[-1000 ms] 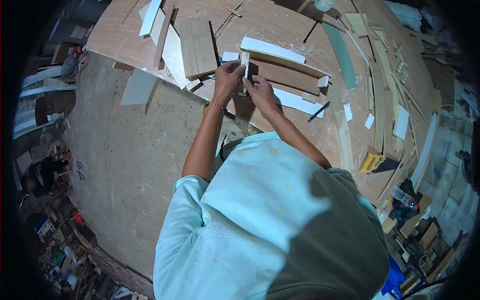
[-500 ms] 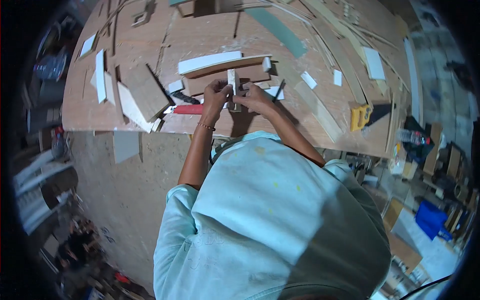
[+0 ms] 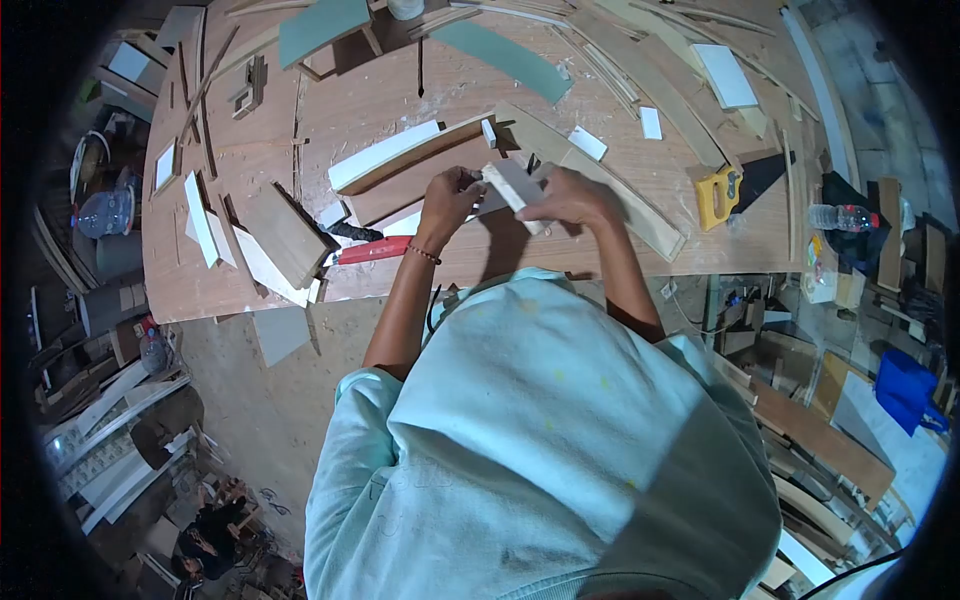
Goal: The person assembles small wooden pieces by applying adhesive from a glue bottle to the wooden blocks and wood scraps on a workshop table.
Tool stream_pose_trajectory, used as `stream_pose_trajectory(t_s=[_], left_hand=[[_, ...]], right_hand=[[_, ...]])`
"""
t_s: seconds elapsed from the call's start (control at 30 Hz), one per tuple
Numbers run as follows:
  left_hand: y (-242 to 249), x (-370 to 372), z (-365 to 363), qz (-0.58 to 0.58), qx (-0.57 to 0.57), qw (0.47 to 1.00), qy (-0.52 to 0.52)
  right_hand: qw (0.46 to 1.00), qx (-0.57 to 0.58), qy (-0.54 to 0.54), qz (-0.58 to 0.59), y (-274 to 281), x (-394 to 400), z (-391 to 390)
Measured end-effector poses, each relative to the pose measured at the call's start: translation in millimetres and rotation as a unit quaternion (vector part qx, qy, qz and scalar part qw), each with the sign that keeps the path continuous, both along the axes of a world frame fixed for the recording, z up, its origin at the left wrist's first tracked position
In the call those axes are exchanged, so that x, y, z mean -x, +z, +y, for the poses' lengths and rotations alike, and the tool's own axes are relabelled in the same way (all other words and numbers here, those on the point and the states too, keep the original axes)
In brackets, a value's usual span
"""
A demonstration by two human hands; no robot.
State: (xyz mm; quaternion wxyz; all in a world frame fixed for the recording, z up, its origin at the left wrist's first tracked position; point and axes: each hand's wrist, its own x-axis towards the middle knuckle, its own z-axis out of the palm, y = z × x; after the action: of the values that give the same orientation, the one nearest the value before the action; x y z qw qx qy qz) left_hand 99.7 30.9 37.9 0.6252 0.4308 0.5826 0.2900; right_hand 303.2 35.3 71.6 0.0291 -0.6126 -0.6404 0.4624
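A small light wooden block (image 3: pixel 513 188) is tilted above the near part of the workbench (image 3: pixel 400 270). My right hand (image 3: pixel 570 195) is closed round its right side. Just left of the block, my left hand (image 3: pixel 449 203) has its fingers pinched together; whatever they hold is too small to make out. Behind my hands lies a long white-faced piece (image 3: pixel 385 157) with a wooden edge. A red-handled tool (image 3: pixel 372 250) rests beside my left wrist, with a black object (image 3: pixel 352 231) near it.
A yellow-handled saw (image 3: pixel 718 198) lies at the right of the bench. Boards and strips (image 3: pixel 285 235) are scattered at left. A green-topped piece (image 3: pixel 322 30) stands at the back. At lower left, another person (image 3: pixel 205 545) is visible on the floor side.
The block has moved right with my right hand and turned from upright to slanted. My left hand is now off it. The whole view has shifted and rotated slightly.
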Motion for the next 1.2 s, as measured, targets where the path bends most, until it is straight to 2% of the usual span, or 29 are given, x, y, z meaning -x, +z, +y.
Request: stream_pose_trajectory(t_s=[0.07,0.1,0.17,0.3,0.37,0.43,0.5,0.57,0.63,0.7,0.73,0.77,0.8,0.83,0.9,0.97,1.13,1.2], left_hand=[[-9.5,-2.7,9.6,0.148,-0.165,0.975,-0.008],[-3.8,-3.8,12.9,0.15,-0.166,0.974,-0.008],[8.2,-1.9,20.4,0.24,-0.283,0.928,0.019],[25.4,6.3,28.1,0.303,-0.285,0.907,0.062],[17.0,9.7,29.2,0.302,-0.289,0.905,0.076],[9.4,7.2,31.7,0.278,-0.304,0.909,0.068],[7.6,4.9,34.6,0.302,-0.306,0.901,0.052],[10.2,1.9,36.7,0.358,-0.382,0.851,0.032],[16.9,2.6,40.1,0.357,-0.381,0.853,0.015],[17.2,2.3,45.8,0.344,-0.375,0.86,0.031],[19.7,1.5,46.3,0.351,-0.397,0.848,0.033],[21.6,-1.8,45.5,0.346,-0.398,0.849,0.024],[22.7,-5.2,43.6,0.318,-0.369,0.873,0.028],[22.0,-9.0,42.6,0.29,-0.338,0.895,0.033],[2.5,-14.6,37.7,0.288,-0.329,0.899,0.027],[-13.6,-19.2,32.7,0.215,-0.249,0.944,0.037],[-15.9,-29.2,35.0,0.252,-0.195,0.945,0.069],[-16.3,-31.1,36.1,0.245,-0.182,0.95,0.071]], right_hand=[[1.0,-0.008,-0.003,-0.025,6.7,-19.9,6.1],[1.0,-0.009,-0.003,-0.023,11.8,-26.2,9.6],[0.995,-0.039,-0.063,-0.066,21.3,-32.1,18.9],[0.974,-0.123,-0.12,-0.15,11.8,-21.0,44.5],[0.974,-0.119,-0.133,-0.137,-2.0,-10.0,58.2],[0.959,-0.144,-0.162,-0.183,-10.1,2.0,64.5],[0.953,-0.171,-0.162,-0.189,-15.9,8.4,64.1],[0.946,-0.196,-0.164,-0.197,-18.7,11.4,62.9],[0.92,-0.321,-0.159,-0.159,-12.6,16.4,58.0],[0.922,-0.346,-0.166,-0.04,-40.4,20.7,56.6],[0.953,-0.251,-0.168,-0.011,-35.5,28.3,50.5],[0.942,-0.299,-0.151,-0.008,-43.7,34.8,43.8],[0.955,-0.255,-0.147,0.01,-42.5,38.8,37.5],[0.953,-0.268,-0.14,0.034,-52.1,41.9,33.7],[0.948,-0.286,-0.132,0.049,-67.2,45.5,30.0],[0.949,-0.282,-0.134,0.053,-68.3,50.2,31.1],[0.959,-0.261,-0.108,0.037,-72.8,51.3,34.7],[0.951,-0.272,-0.132,0.067,-70.8,45.9,34.6]])
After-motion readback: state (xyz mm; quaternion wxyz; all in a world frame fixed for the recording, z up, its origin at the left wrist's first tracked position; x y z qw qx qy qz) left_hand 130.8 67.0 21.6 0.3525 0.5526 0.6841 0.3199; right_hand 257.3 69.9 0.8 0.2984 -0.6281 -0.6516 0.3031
